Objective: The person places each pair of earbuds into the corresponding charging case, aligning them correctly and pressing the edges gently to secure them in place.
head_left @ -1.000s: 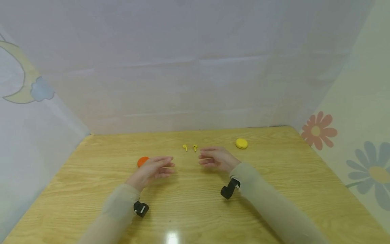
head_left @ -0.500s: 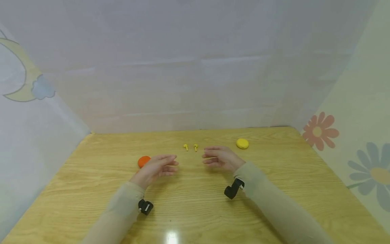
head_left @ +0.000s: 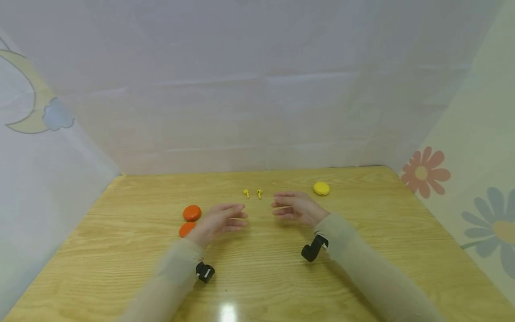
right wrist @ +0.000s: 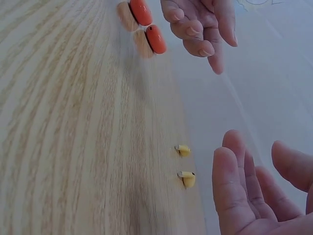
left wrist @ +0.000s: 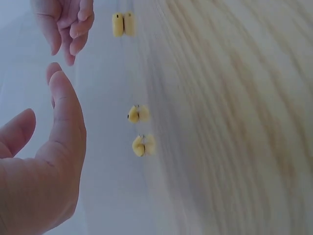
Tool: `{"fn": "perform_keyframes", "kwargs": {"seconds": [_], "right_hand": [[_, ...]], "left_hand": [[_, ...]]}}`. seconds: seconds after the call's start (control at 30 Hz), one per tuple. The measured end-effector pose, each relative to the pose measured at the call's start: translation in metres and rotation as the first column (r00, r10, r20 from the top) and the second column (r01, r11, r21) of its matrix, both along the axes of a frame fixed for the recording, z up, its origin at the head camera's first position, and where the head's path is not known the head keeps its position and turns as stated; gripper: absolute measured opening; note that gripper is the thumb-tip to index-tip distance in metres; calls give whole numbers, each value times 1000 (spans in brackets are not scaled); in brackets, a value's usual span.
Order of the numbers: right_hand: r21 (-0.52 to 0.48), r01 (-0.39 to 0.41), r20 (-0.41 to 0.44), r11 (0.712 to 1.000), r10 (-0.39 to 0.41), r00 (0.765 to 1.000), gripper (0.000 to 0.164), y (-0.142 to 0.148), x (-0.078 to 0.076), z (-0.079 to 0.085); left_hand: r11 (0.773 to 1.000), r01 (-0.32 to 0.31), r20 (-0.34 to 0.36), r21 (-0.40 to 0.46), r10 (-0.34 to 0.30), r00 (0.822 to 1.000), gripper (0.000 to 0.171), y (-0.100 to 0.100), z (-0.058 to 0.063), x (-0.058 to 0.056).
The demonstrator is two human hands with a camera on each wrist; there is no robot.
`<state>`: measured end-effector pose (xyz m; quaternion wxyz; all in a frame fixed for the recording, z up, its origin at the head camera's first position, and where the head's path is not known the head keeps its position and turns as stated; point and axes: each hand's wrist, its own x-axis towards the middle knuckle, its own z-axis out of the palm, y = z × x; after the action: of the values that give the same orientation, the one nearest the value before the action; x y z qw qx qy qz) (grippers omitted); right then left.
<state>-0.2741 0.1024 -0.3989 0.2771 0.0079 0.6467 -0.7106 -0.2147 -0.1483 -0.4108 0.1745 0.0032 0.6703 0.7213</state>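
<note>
Two yellow earbuds with stems, a left one (head_left: 246, 192) and a right one (head_left: 259, 193), lie side by side near the back of the table. My left hand (head_left: 223, 220) hovers over the wood in front of them, fingers relaxed and holding nothing. Facing it, my right hand (head_left: 298, 207) is also raised, loosely bent and bare. A rounded yellow case (head_left: 321, 188) lies beyond the right hand. Just left of my left hand are two round orange pieces, a farther one (head_left: 192, 213) and a nearer one (head_left: 187, 229) partly hidden by the wrist.
The wooden table (head_left: 257, 268) ends at a pale cloth backdrop (head_left: 257, 112). Cloth side walls stand left and right, printed with a moon (head_left: 32, 107) and flowers (head_left: 426, 172). A black camera mount (head_left: 315, 248) sticks out under the right wrist.
Both hands have drifted right, the left one farther, so the gap between them has narrowed. The nearer orange piece has come into sight from behind the left hand.
</note>
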Motion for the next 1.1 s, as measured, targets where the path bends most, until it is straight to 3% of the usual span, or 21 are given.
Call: {"fn": "perform_keyframes", "kwargs": {"seconds": [0.47,1.1], "right_hand": [[33,-25,-54,999,27,998,51,19,-2,4],[80,12,-67,997,-7,998,54,49,-6,13]], "left_hand": [[1000,-24,51,14,24,998,45,38,-4,-8],[998,-18,31,54,16,999,44,69,-3,-24]]}}
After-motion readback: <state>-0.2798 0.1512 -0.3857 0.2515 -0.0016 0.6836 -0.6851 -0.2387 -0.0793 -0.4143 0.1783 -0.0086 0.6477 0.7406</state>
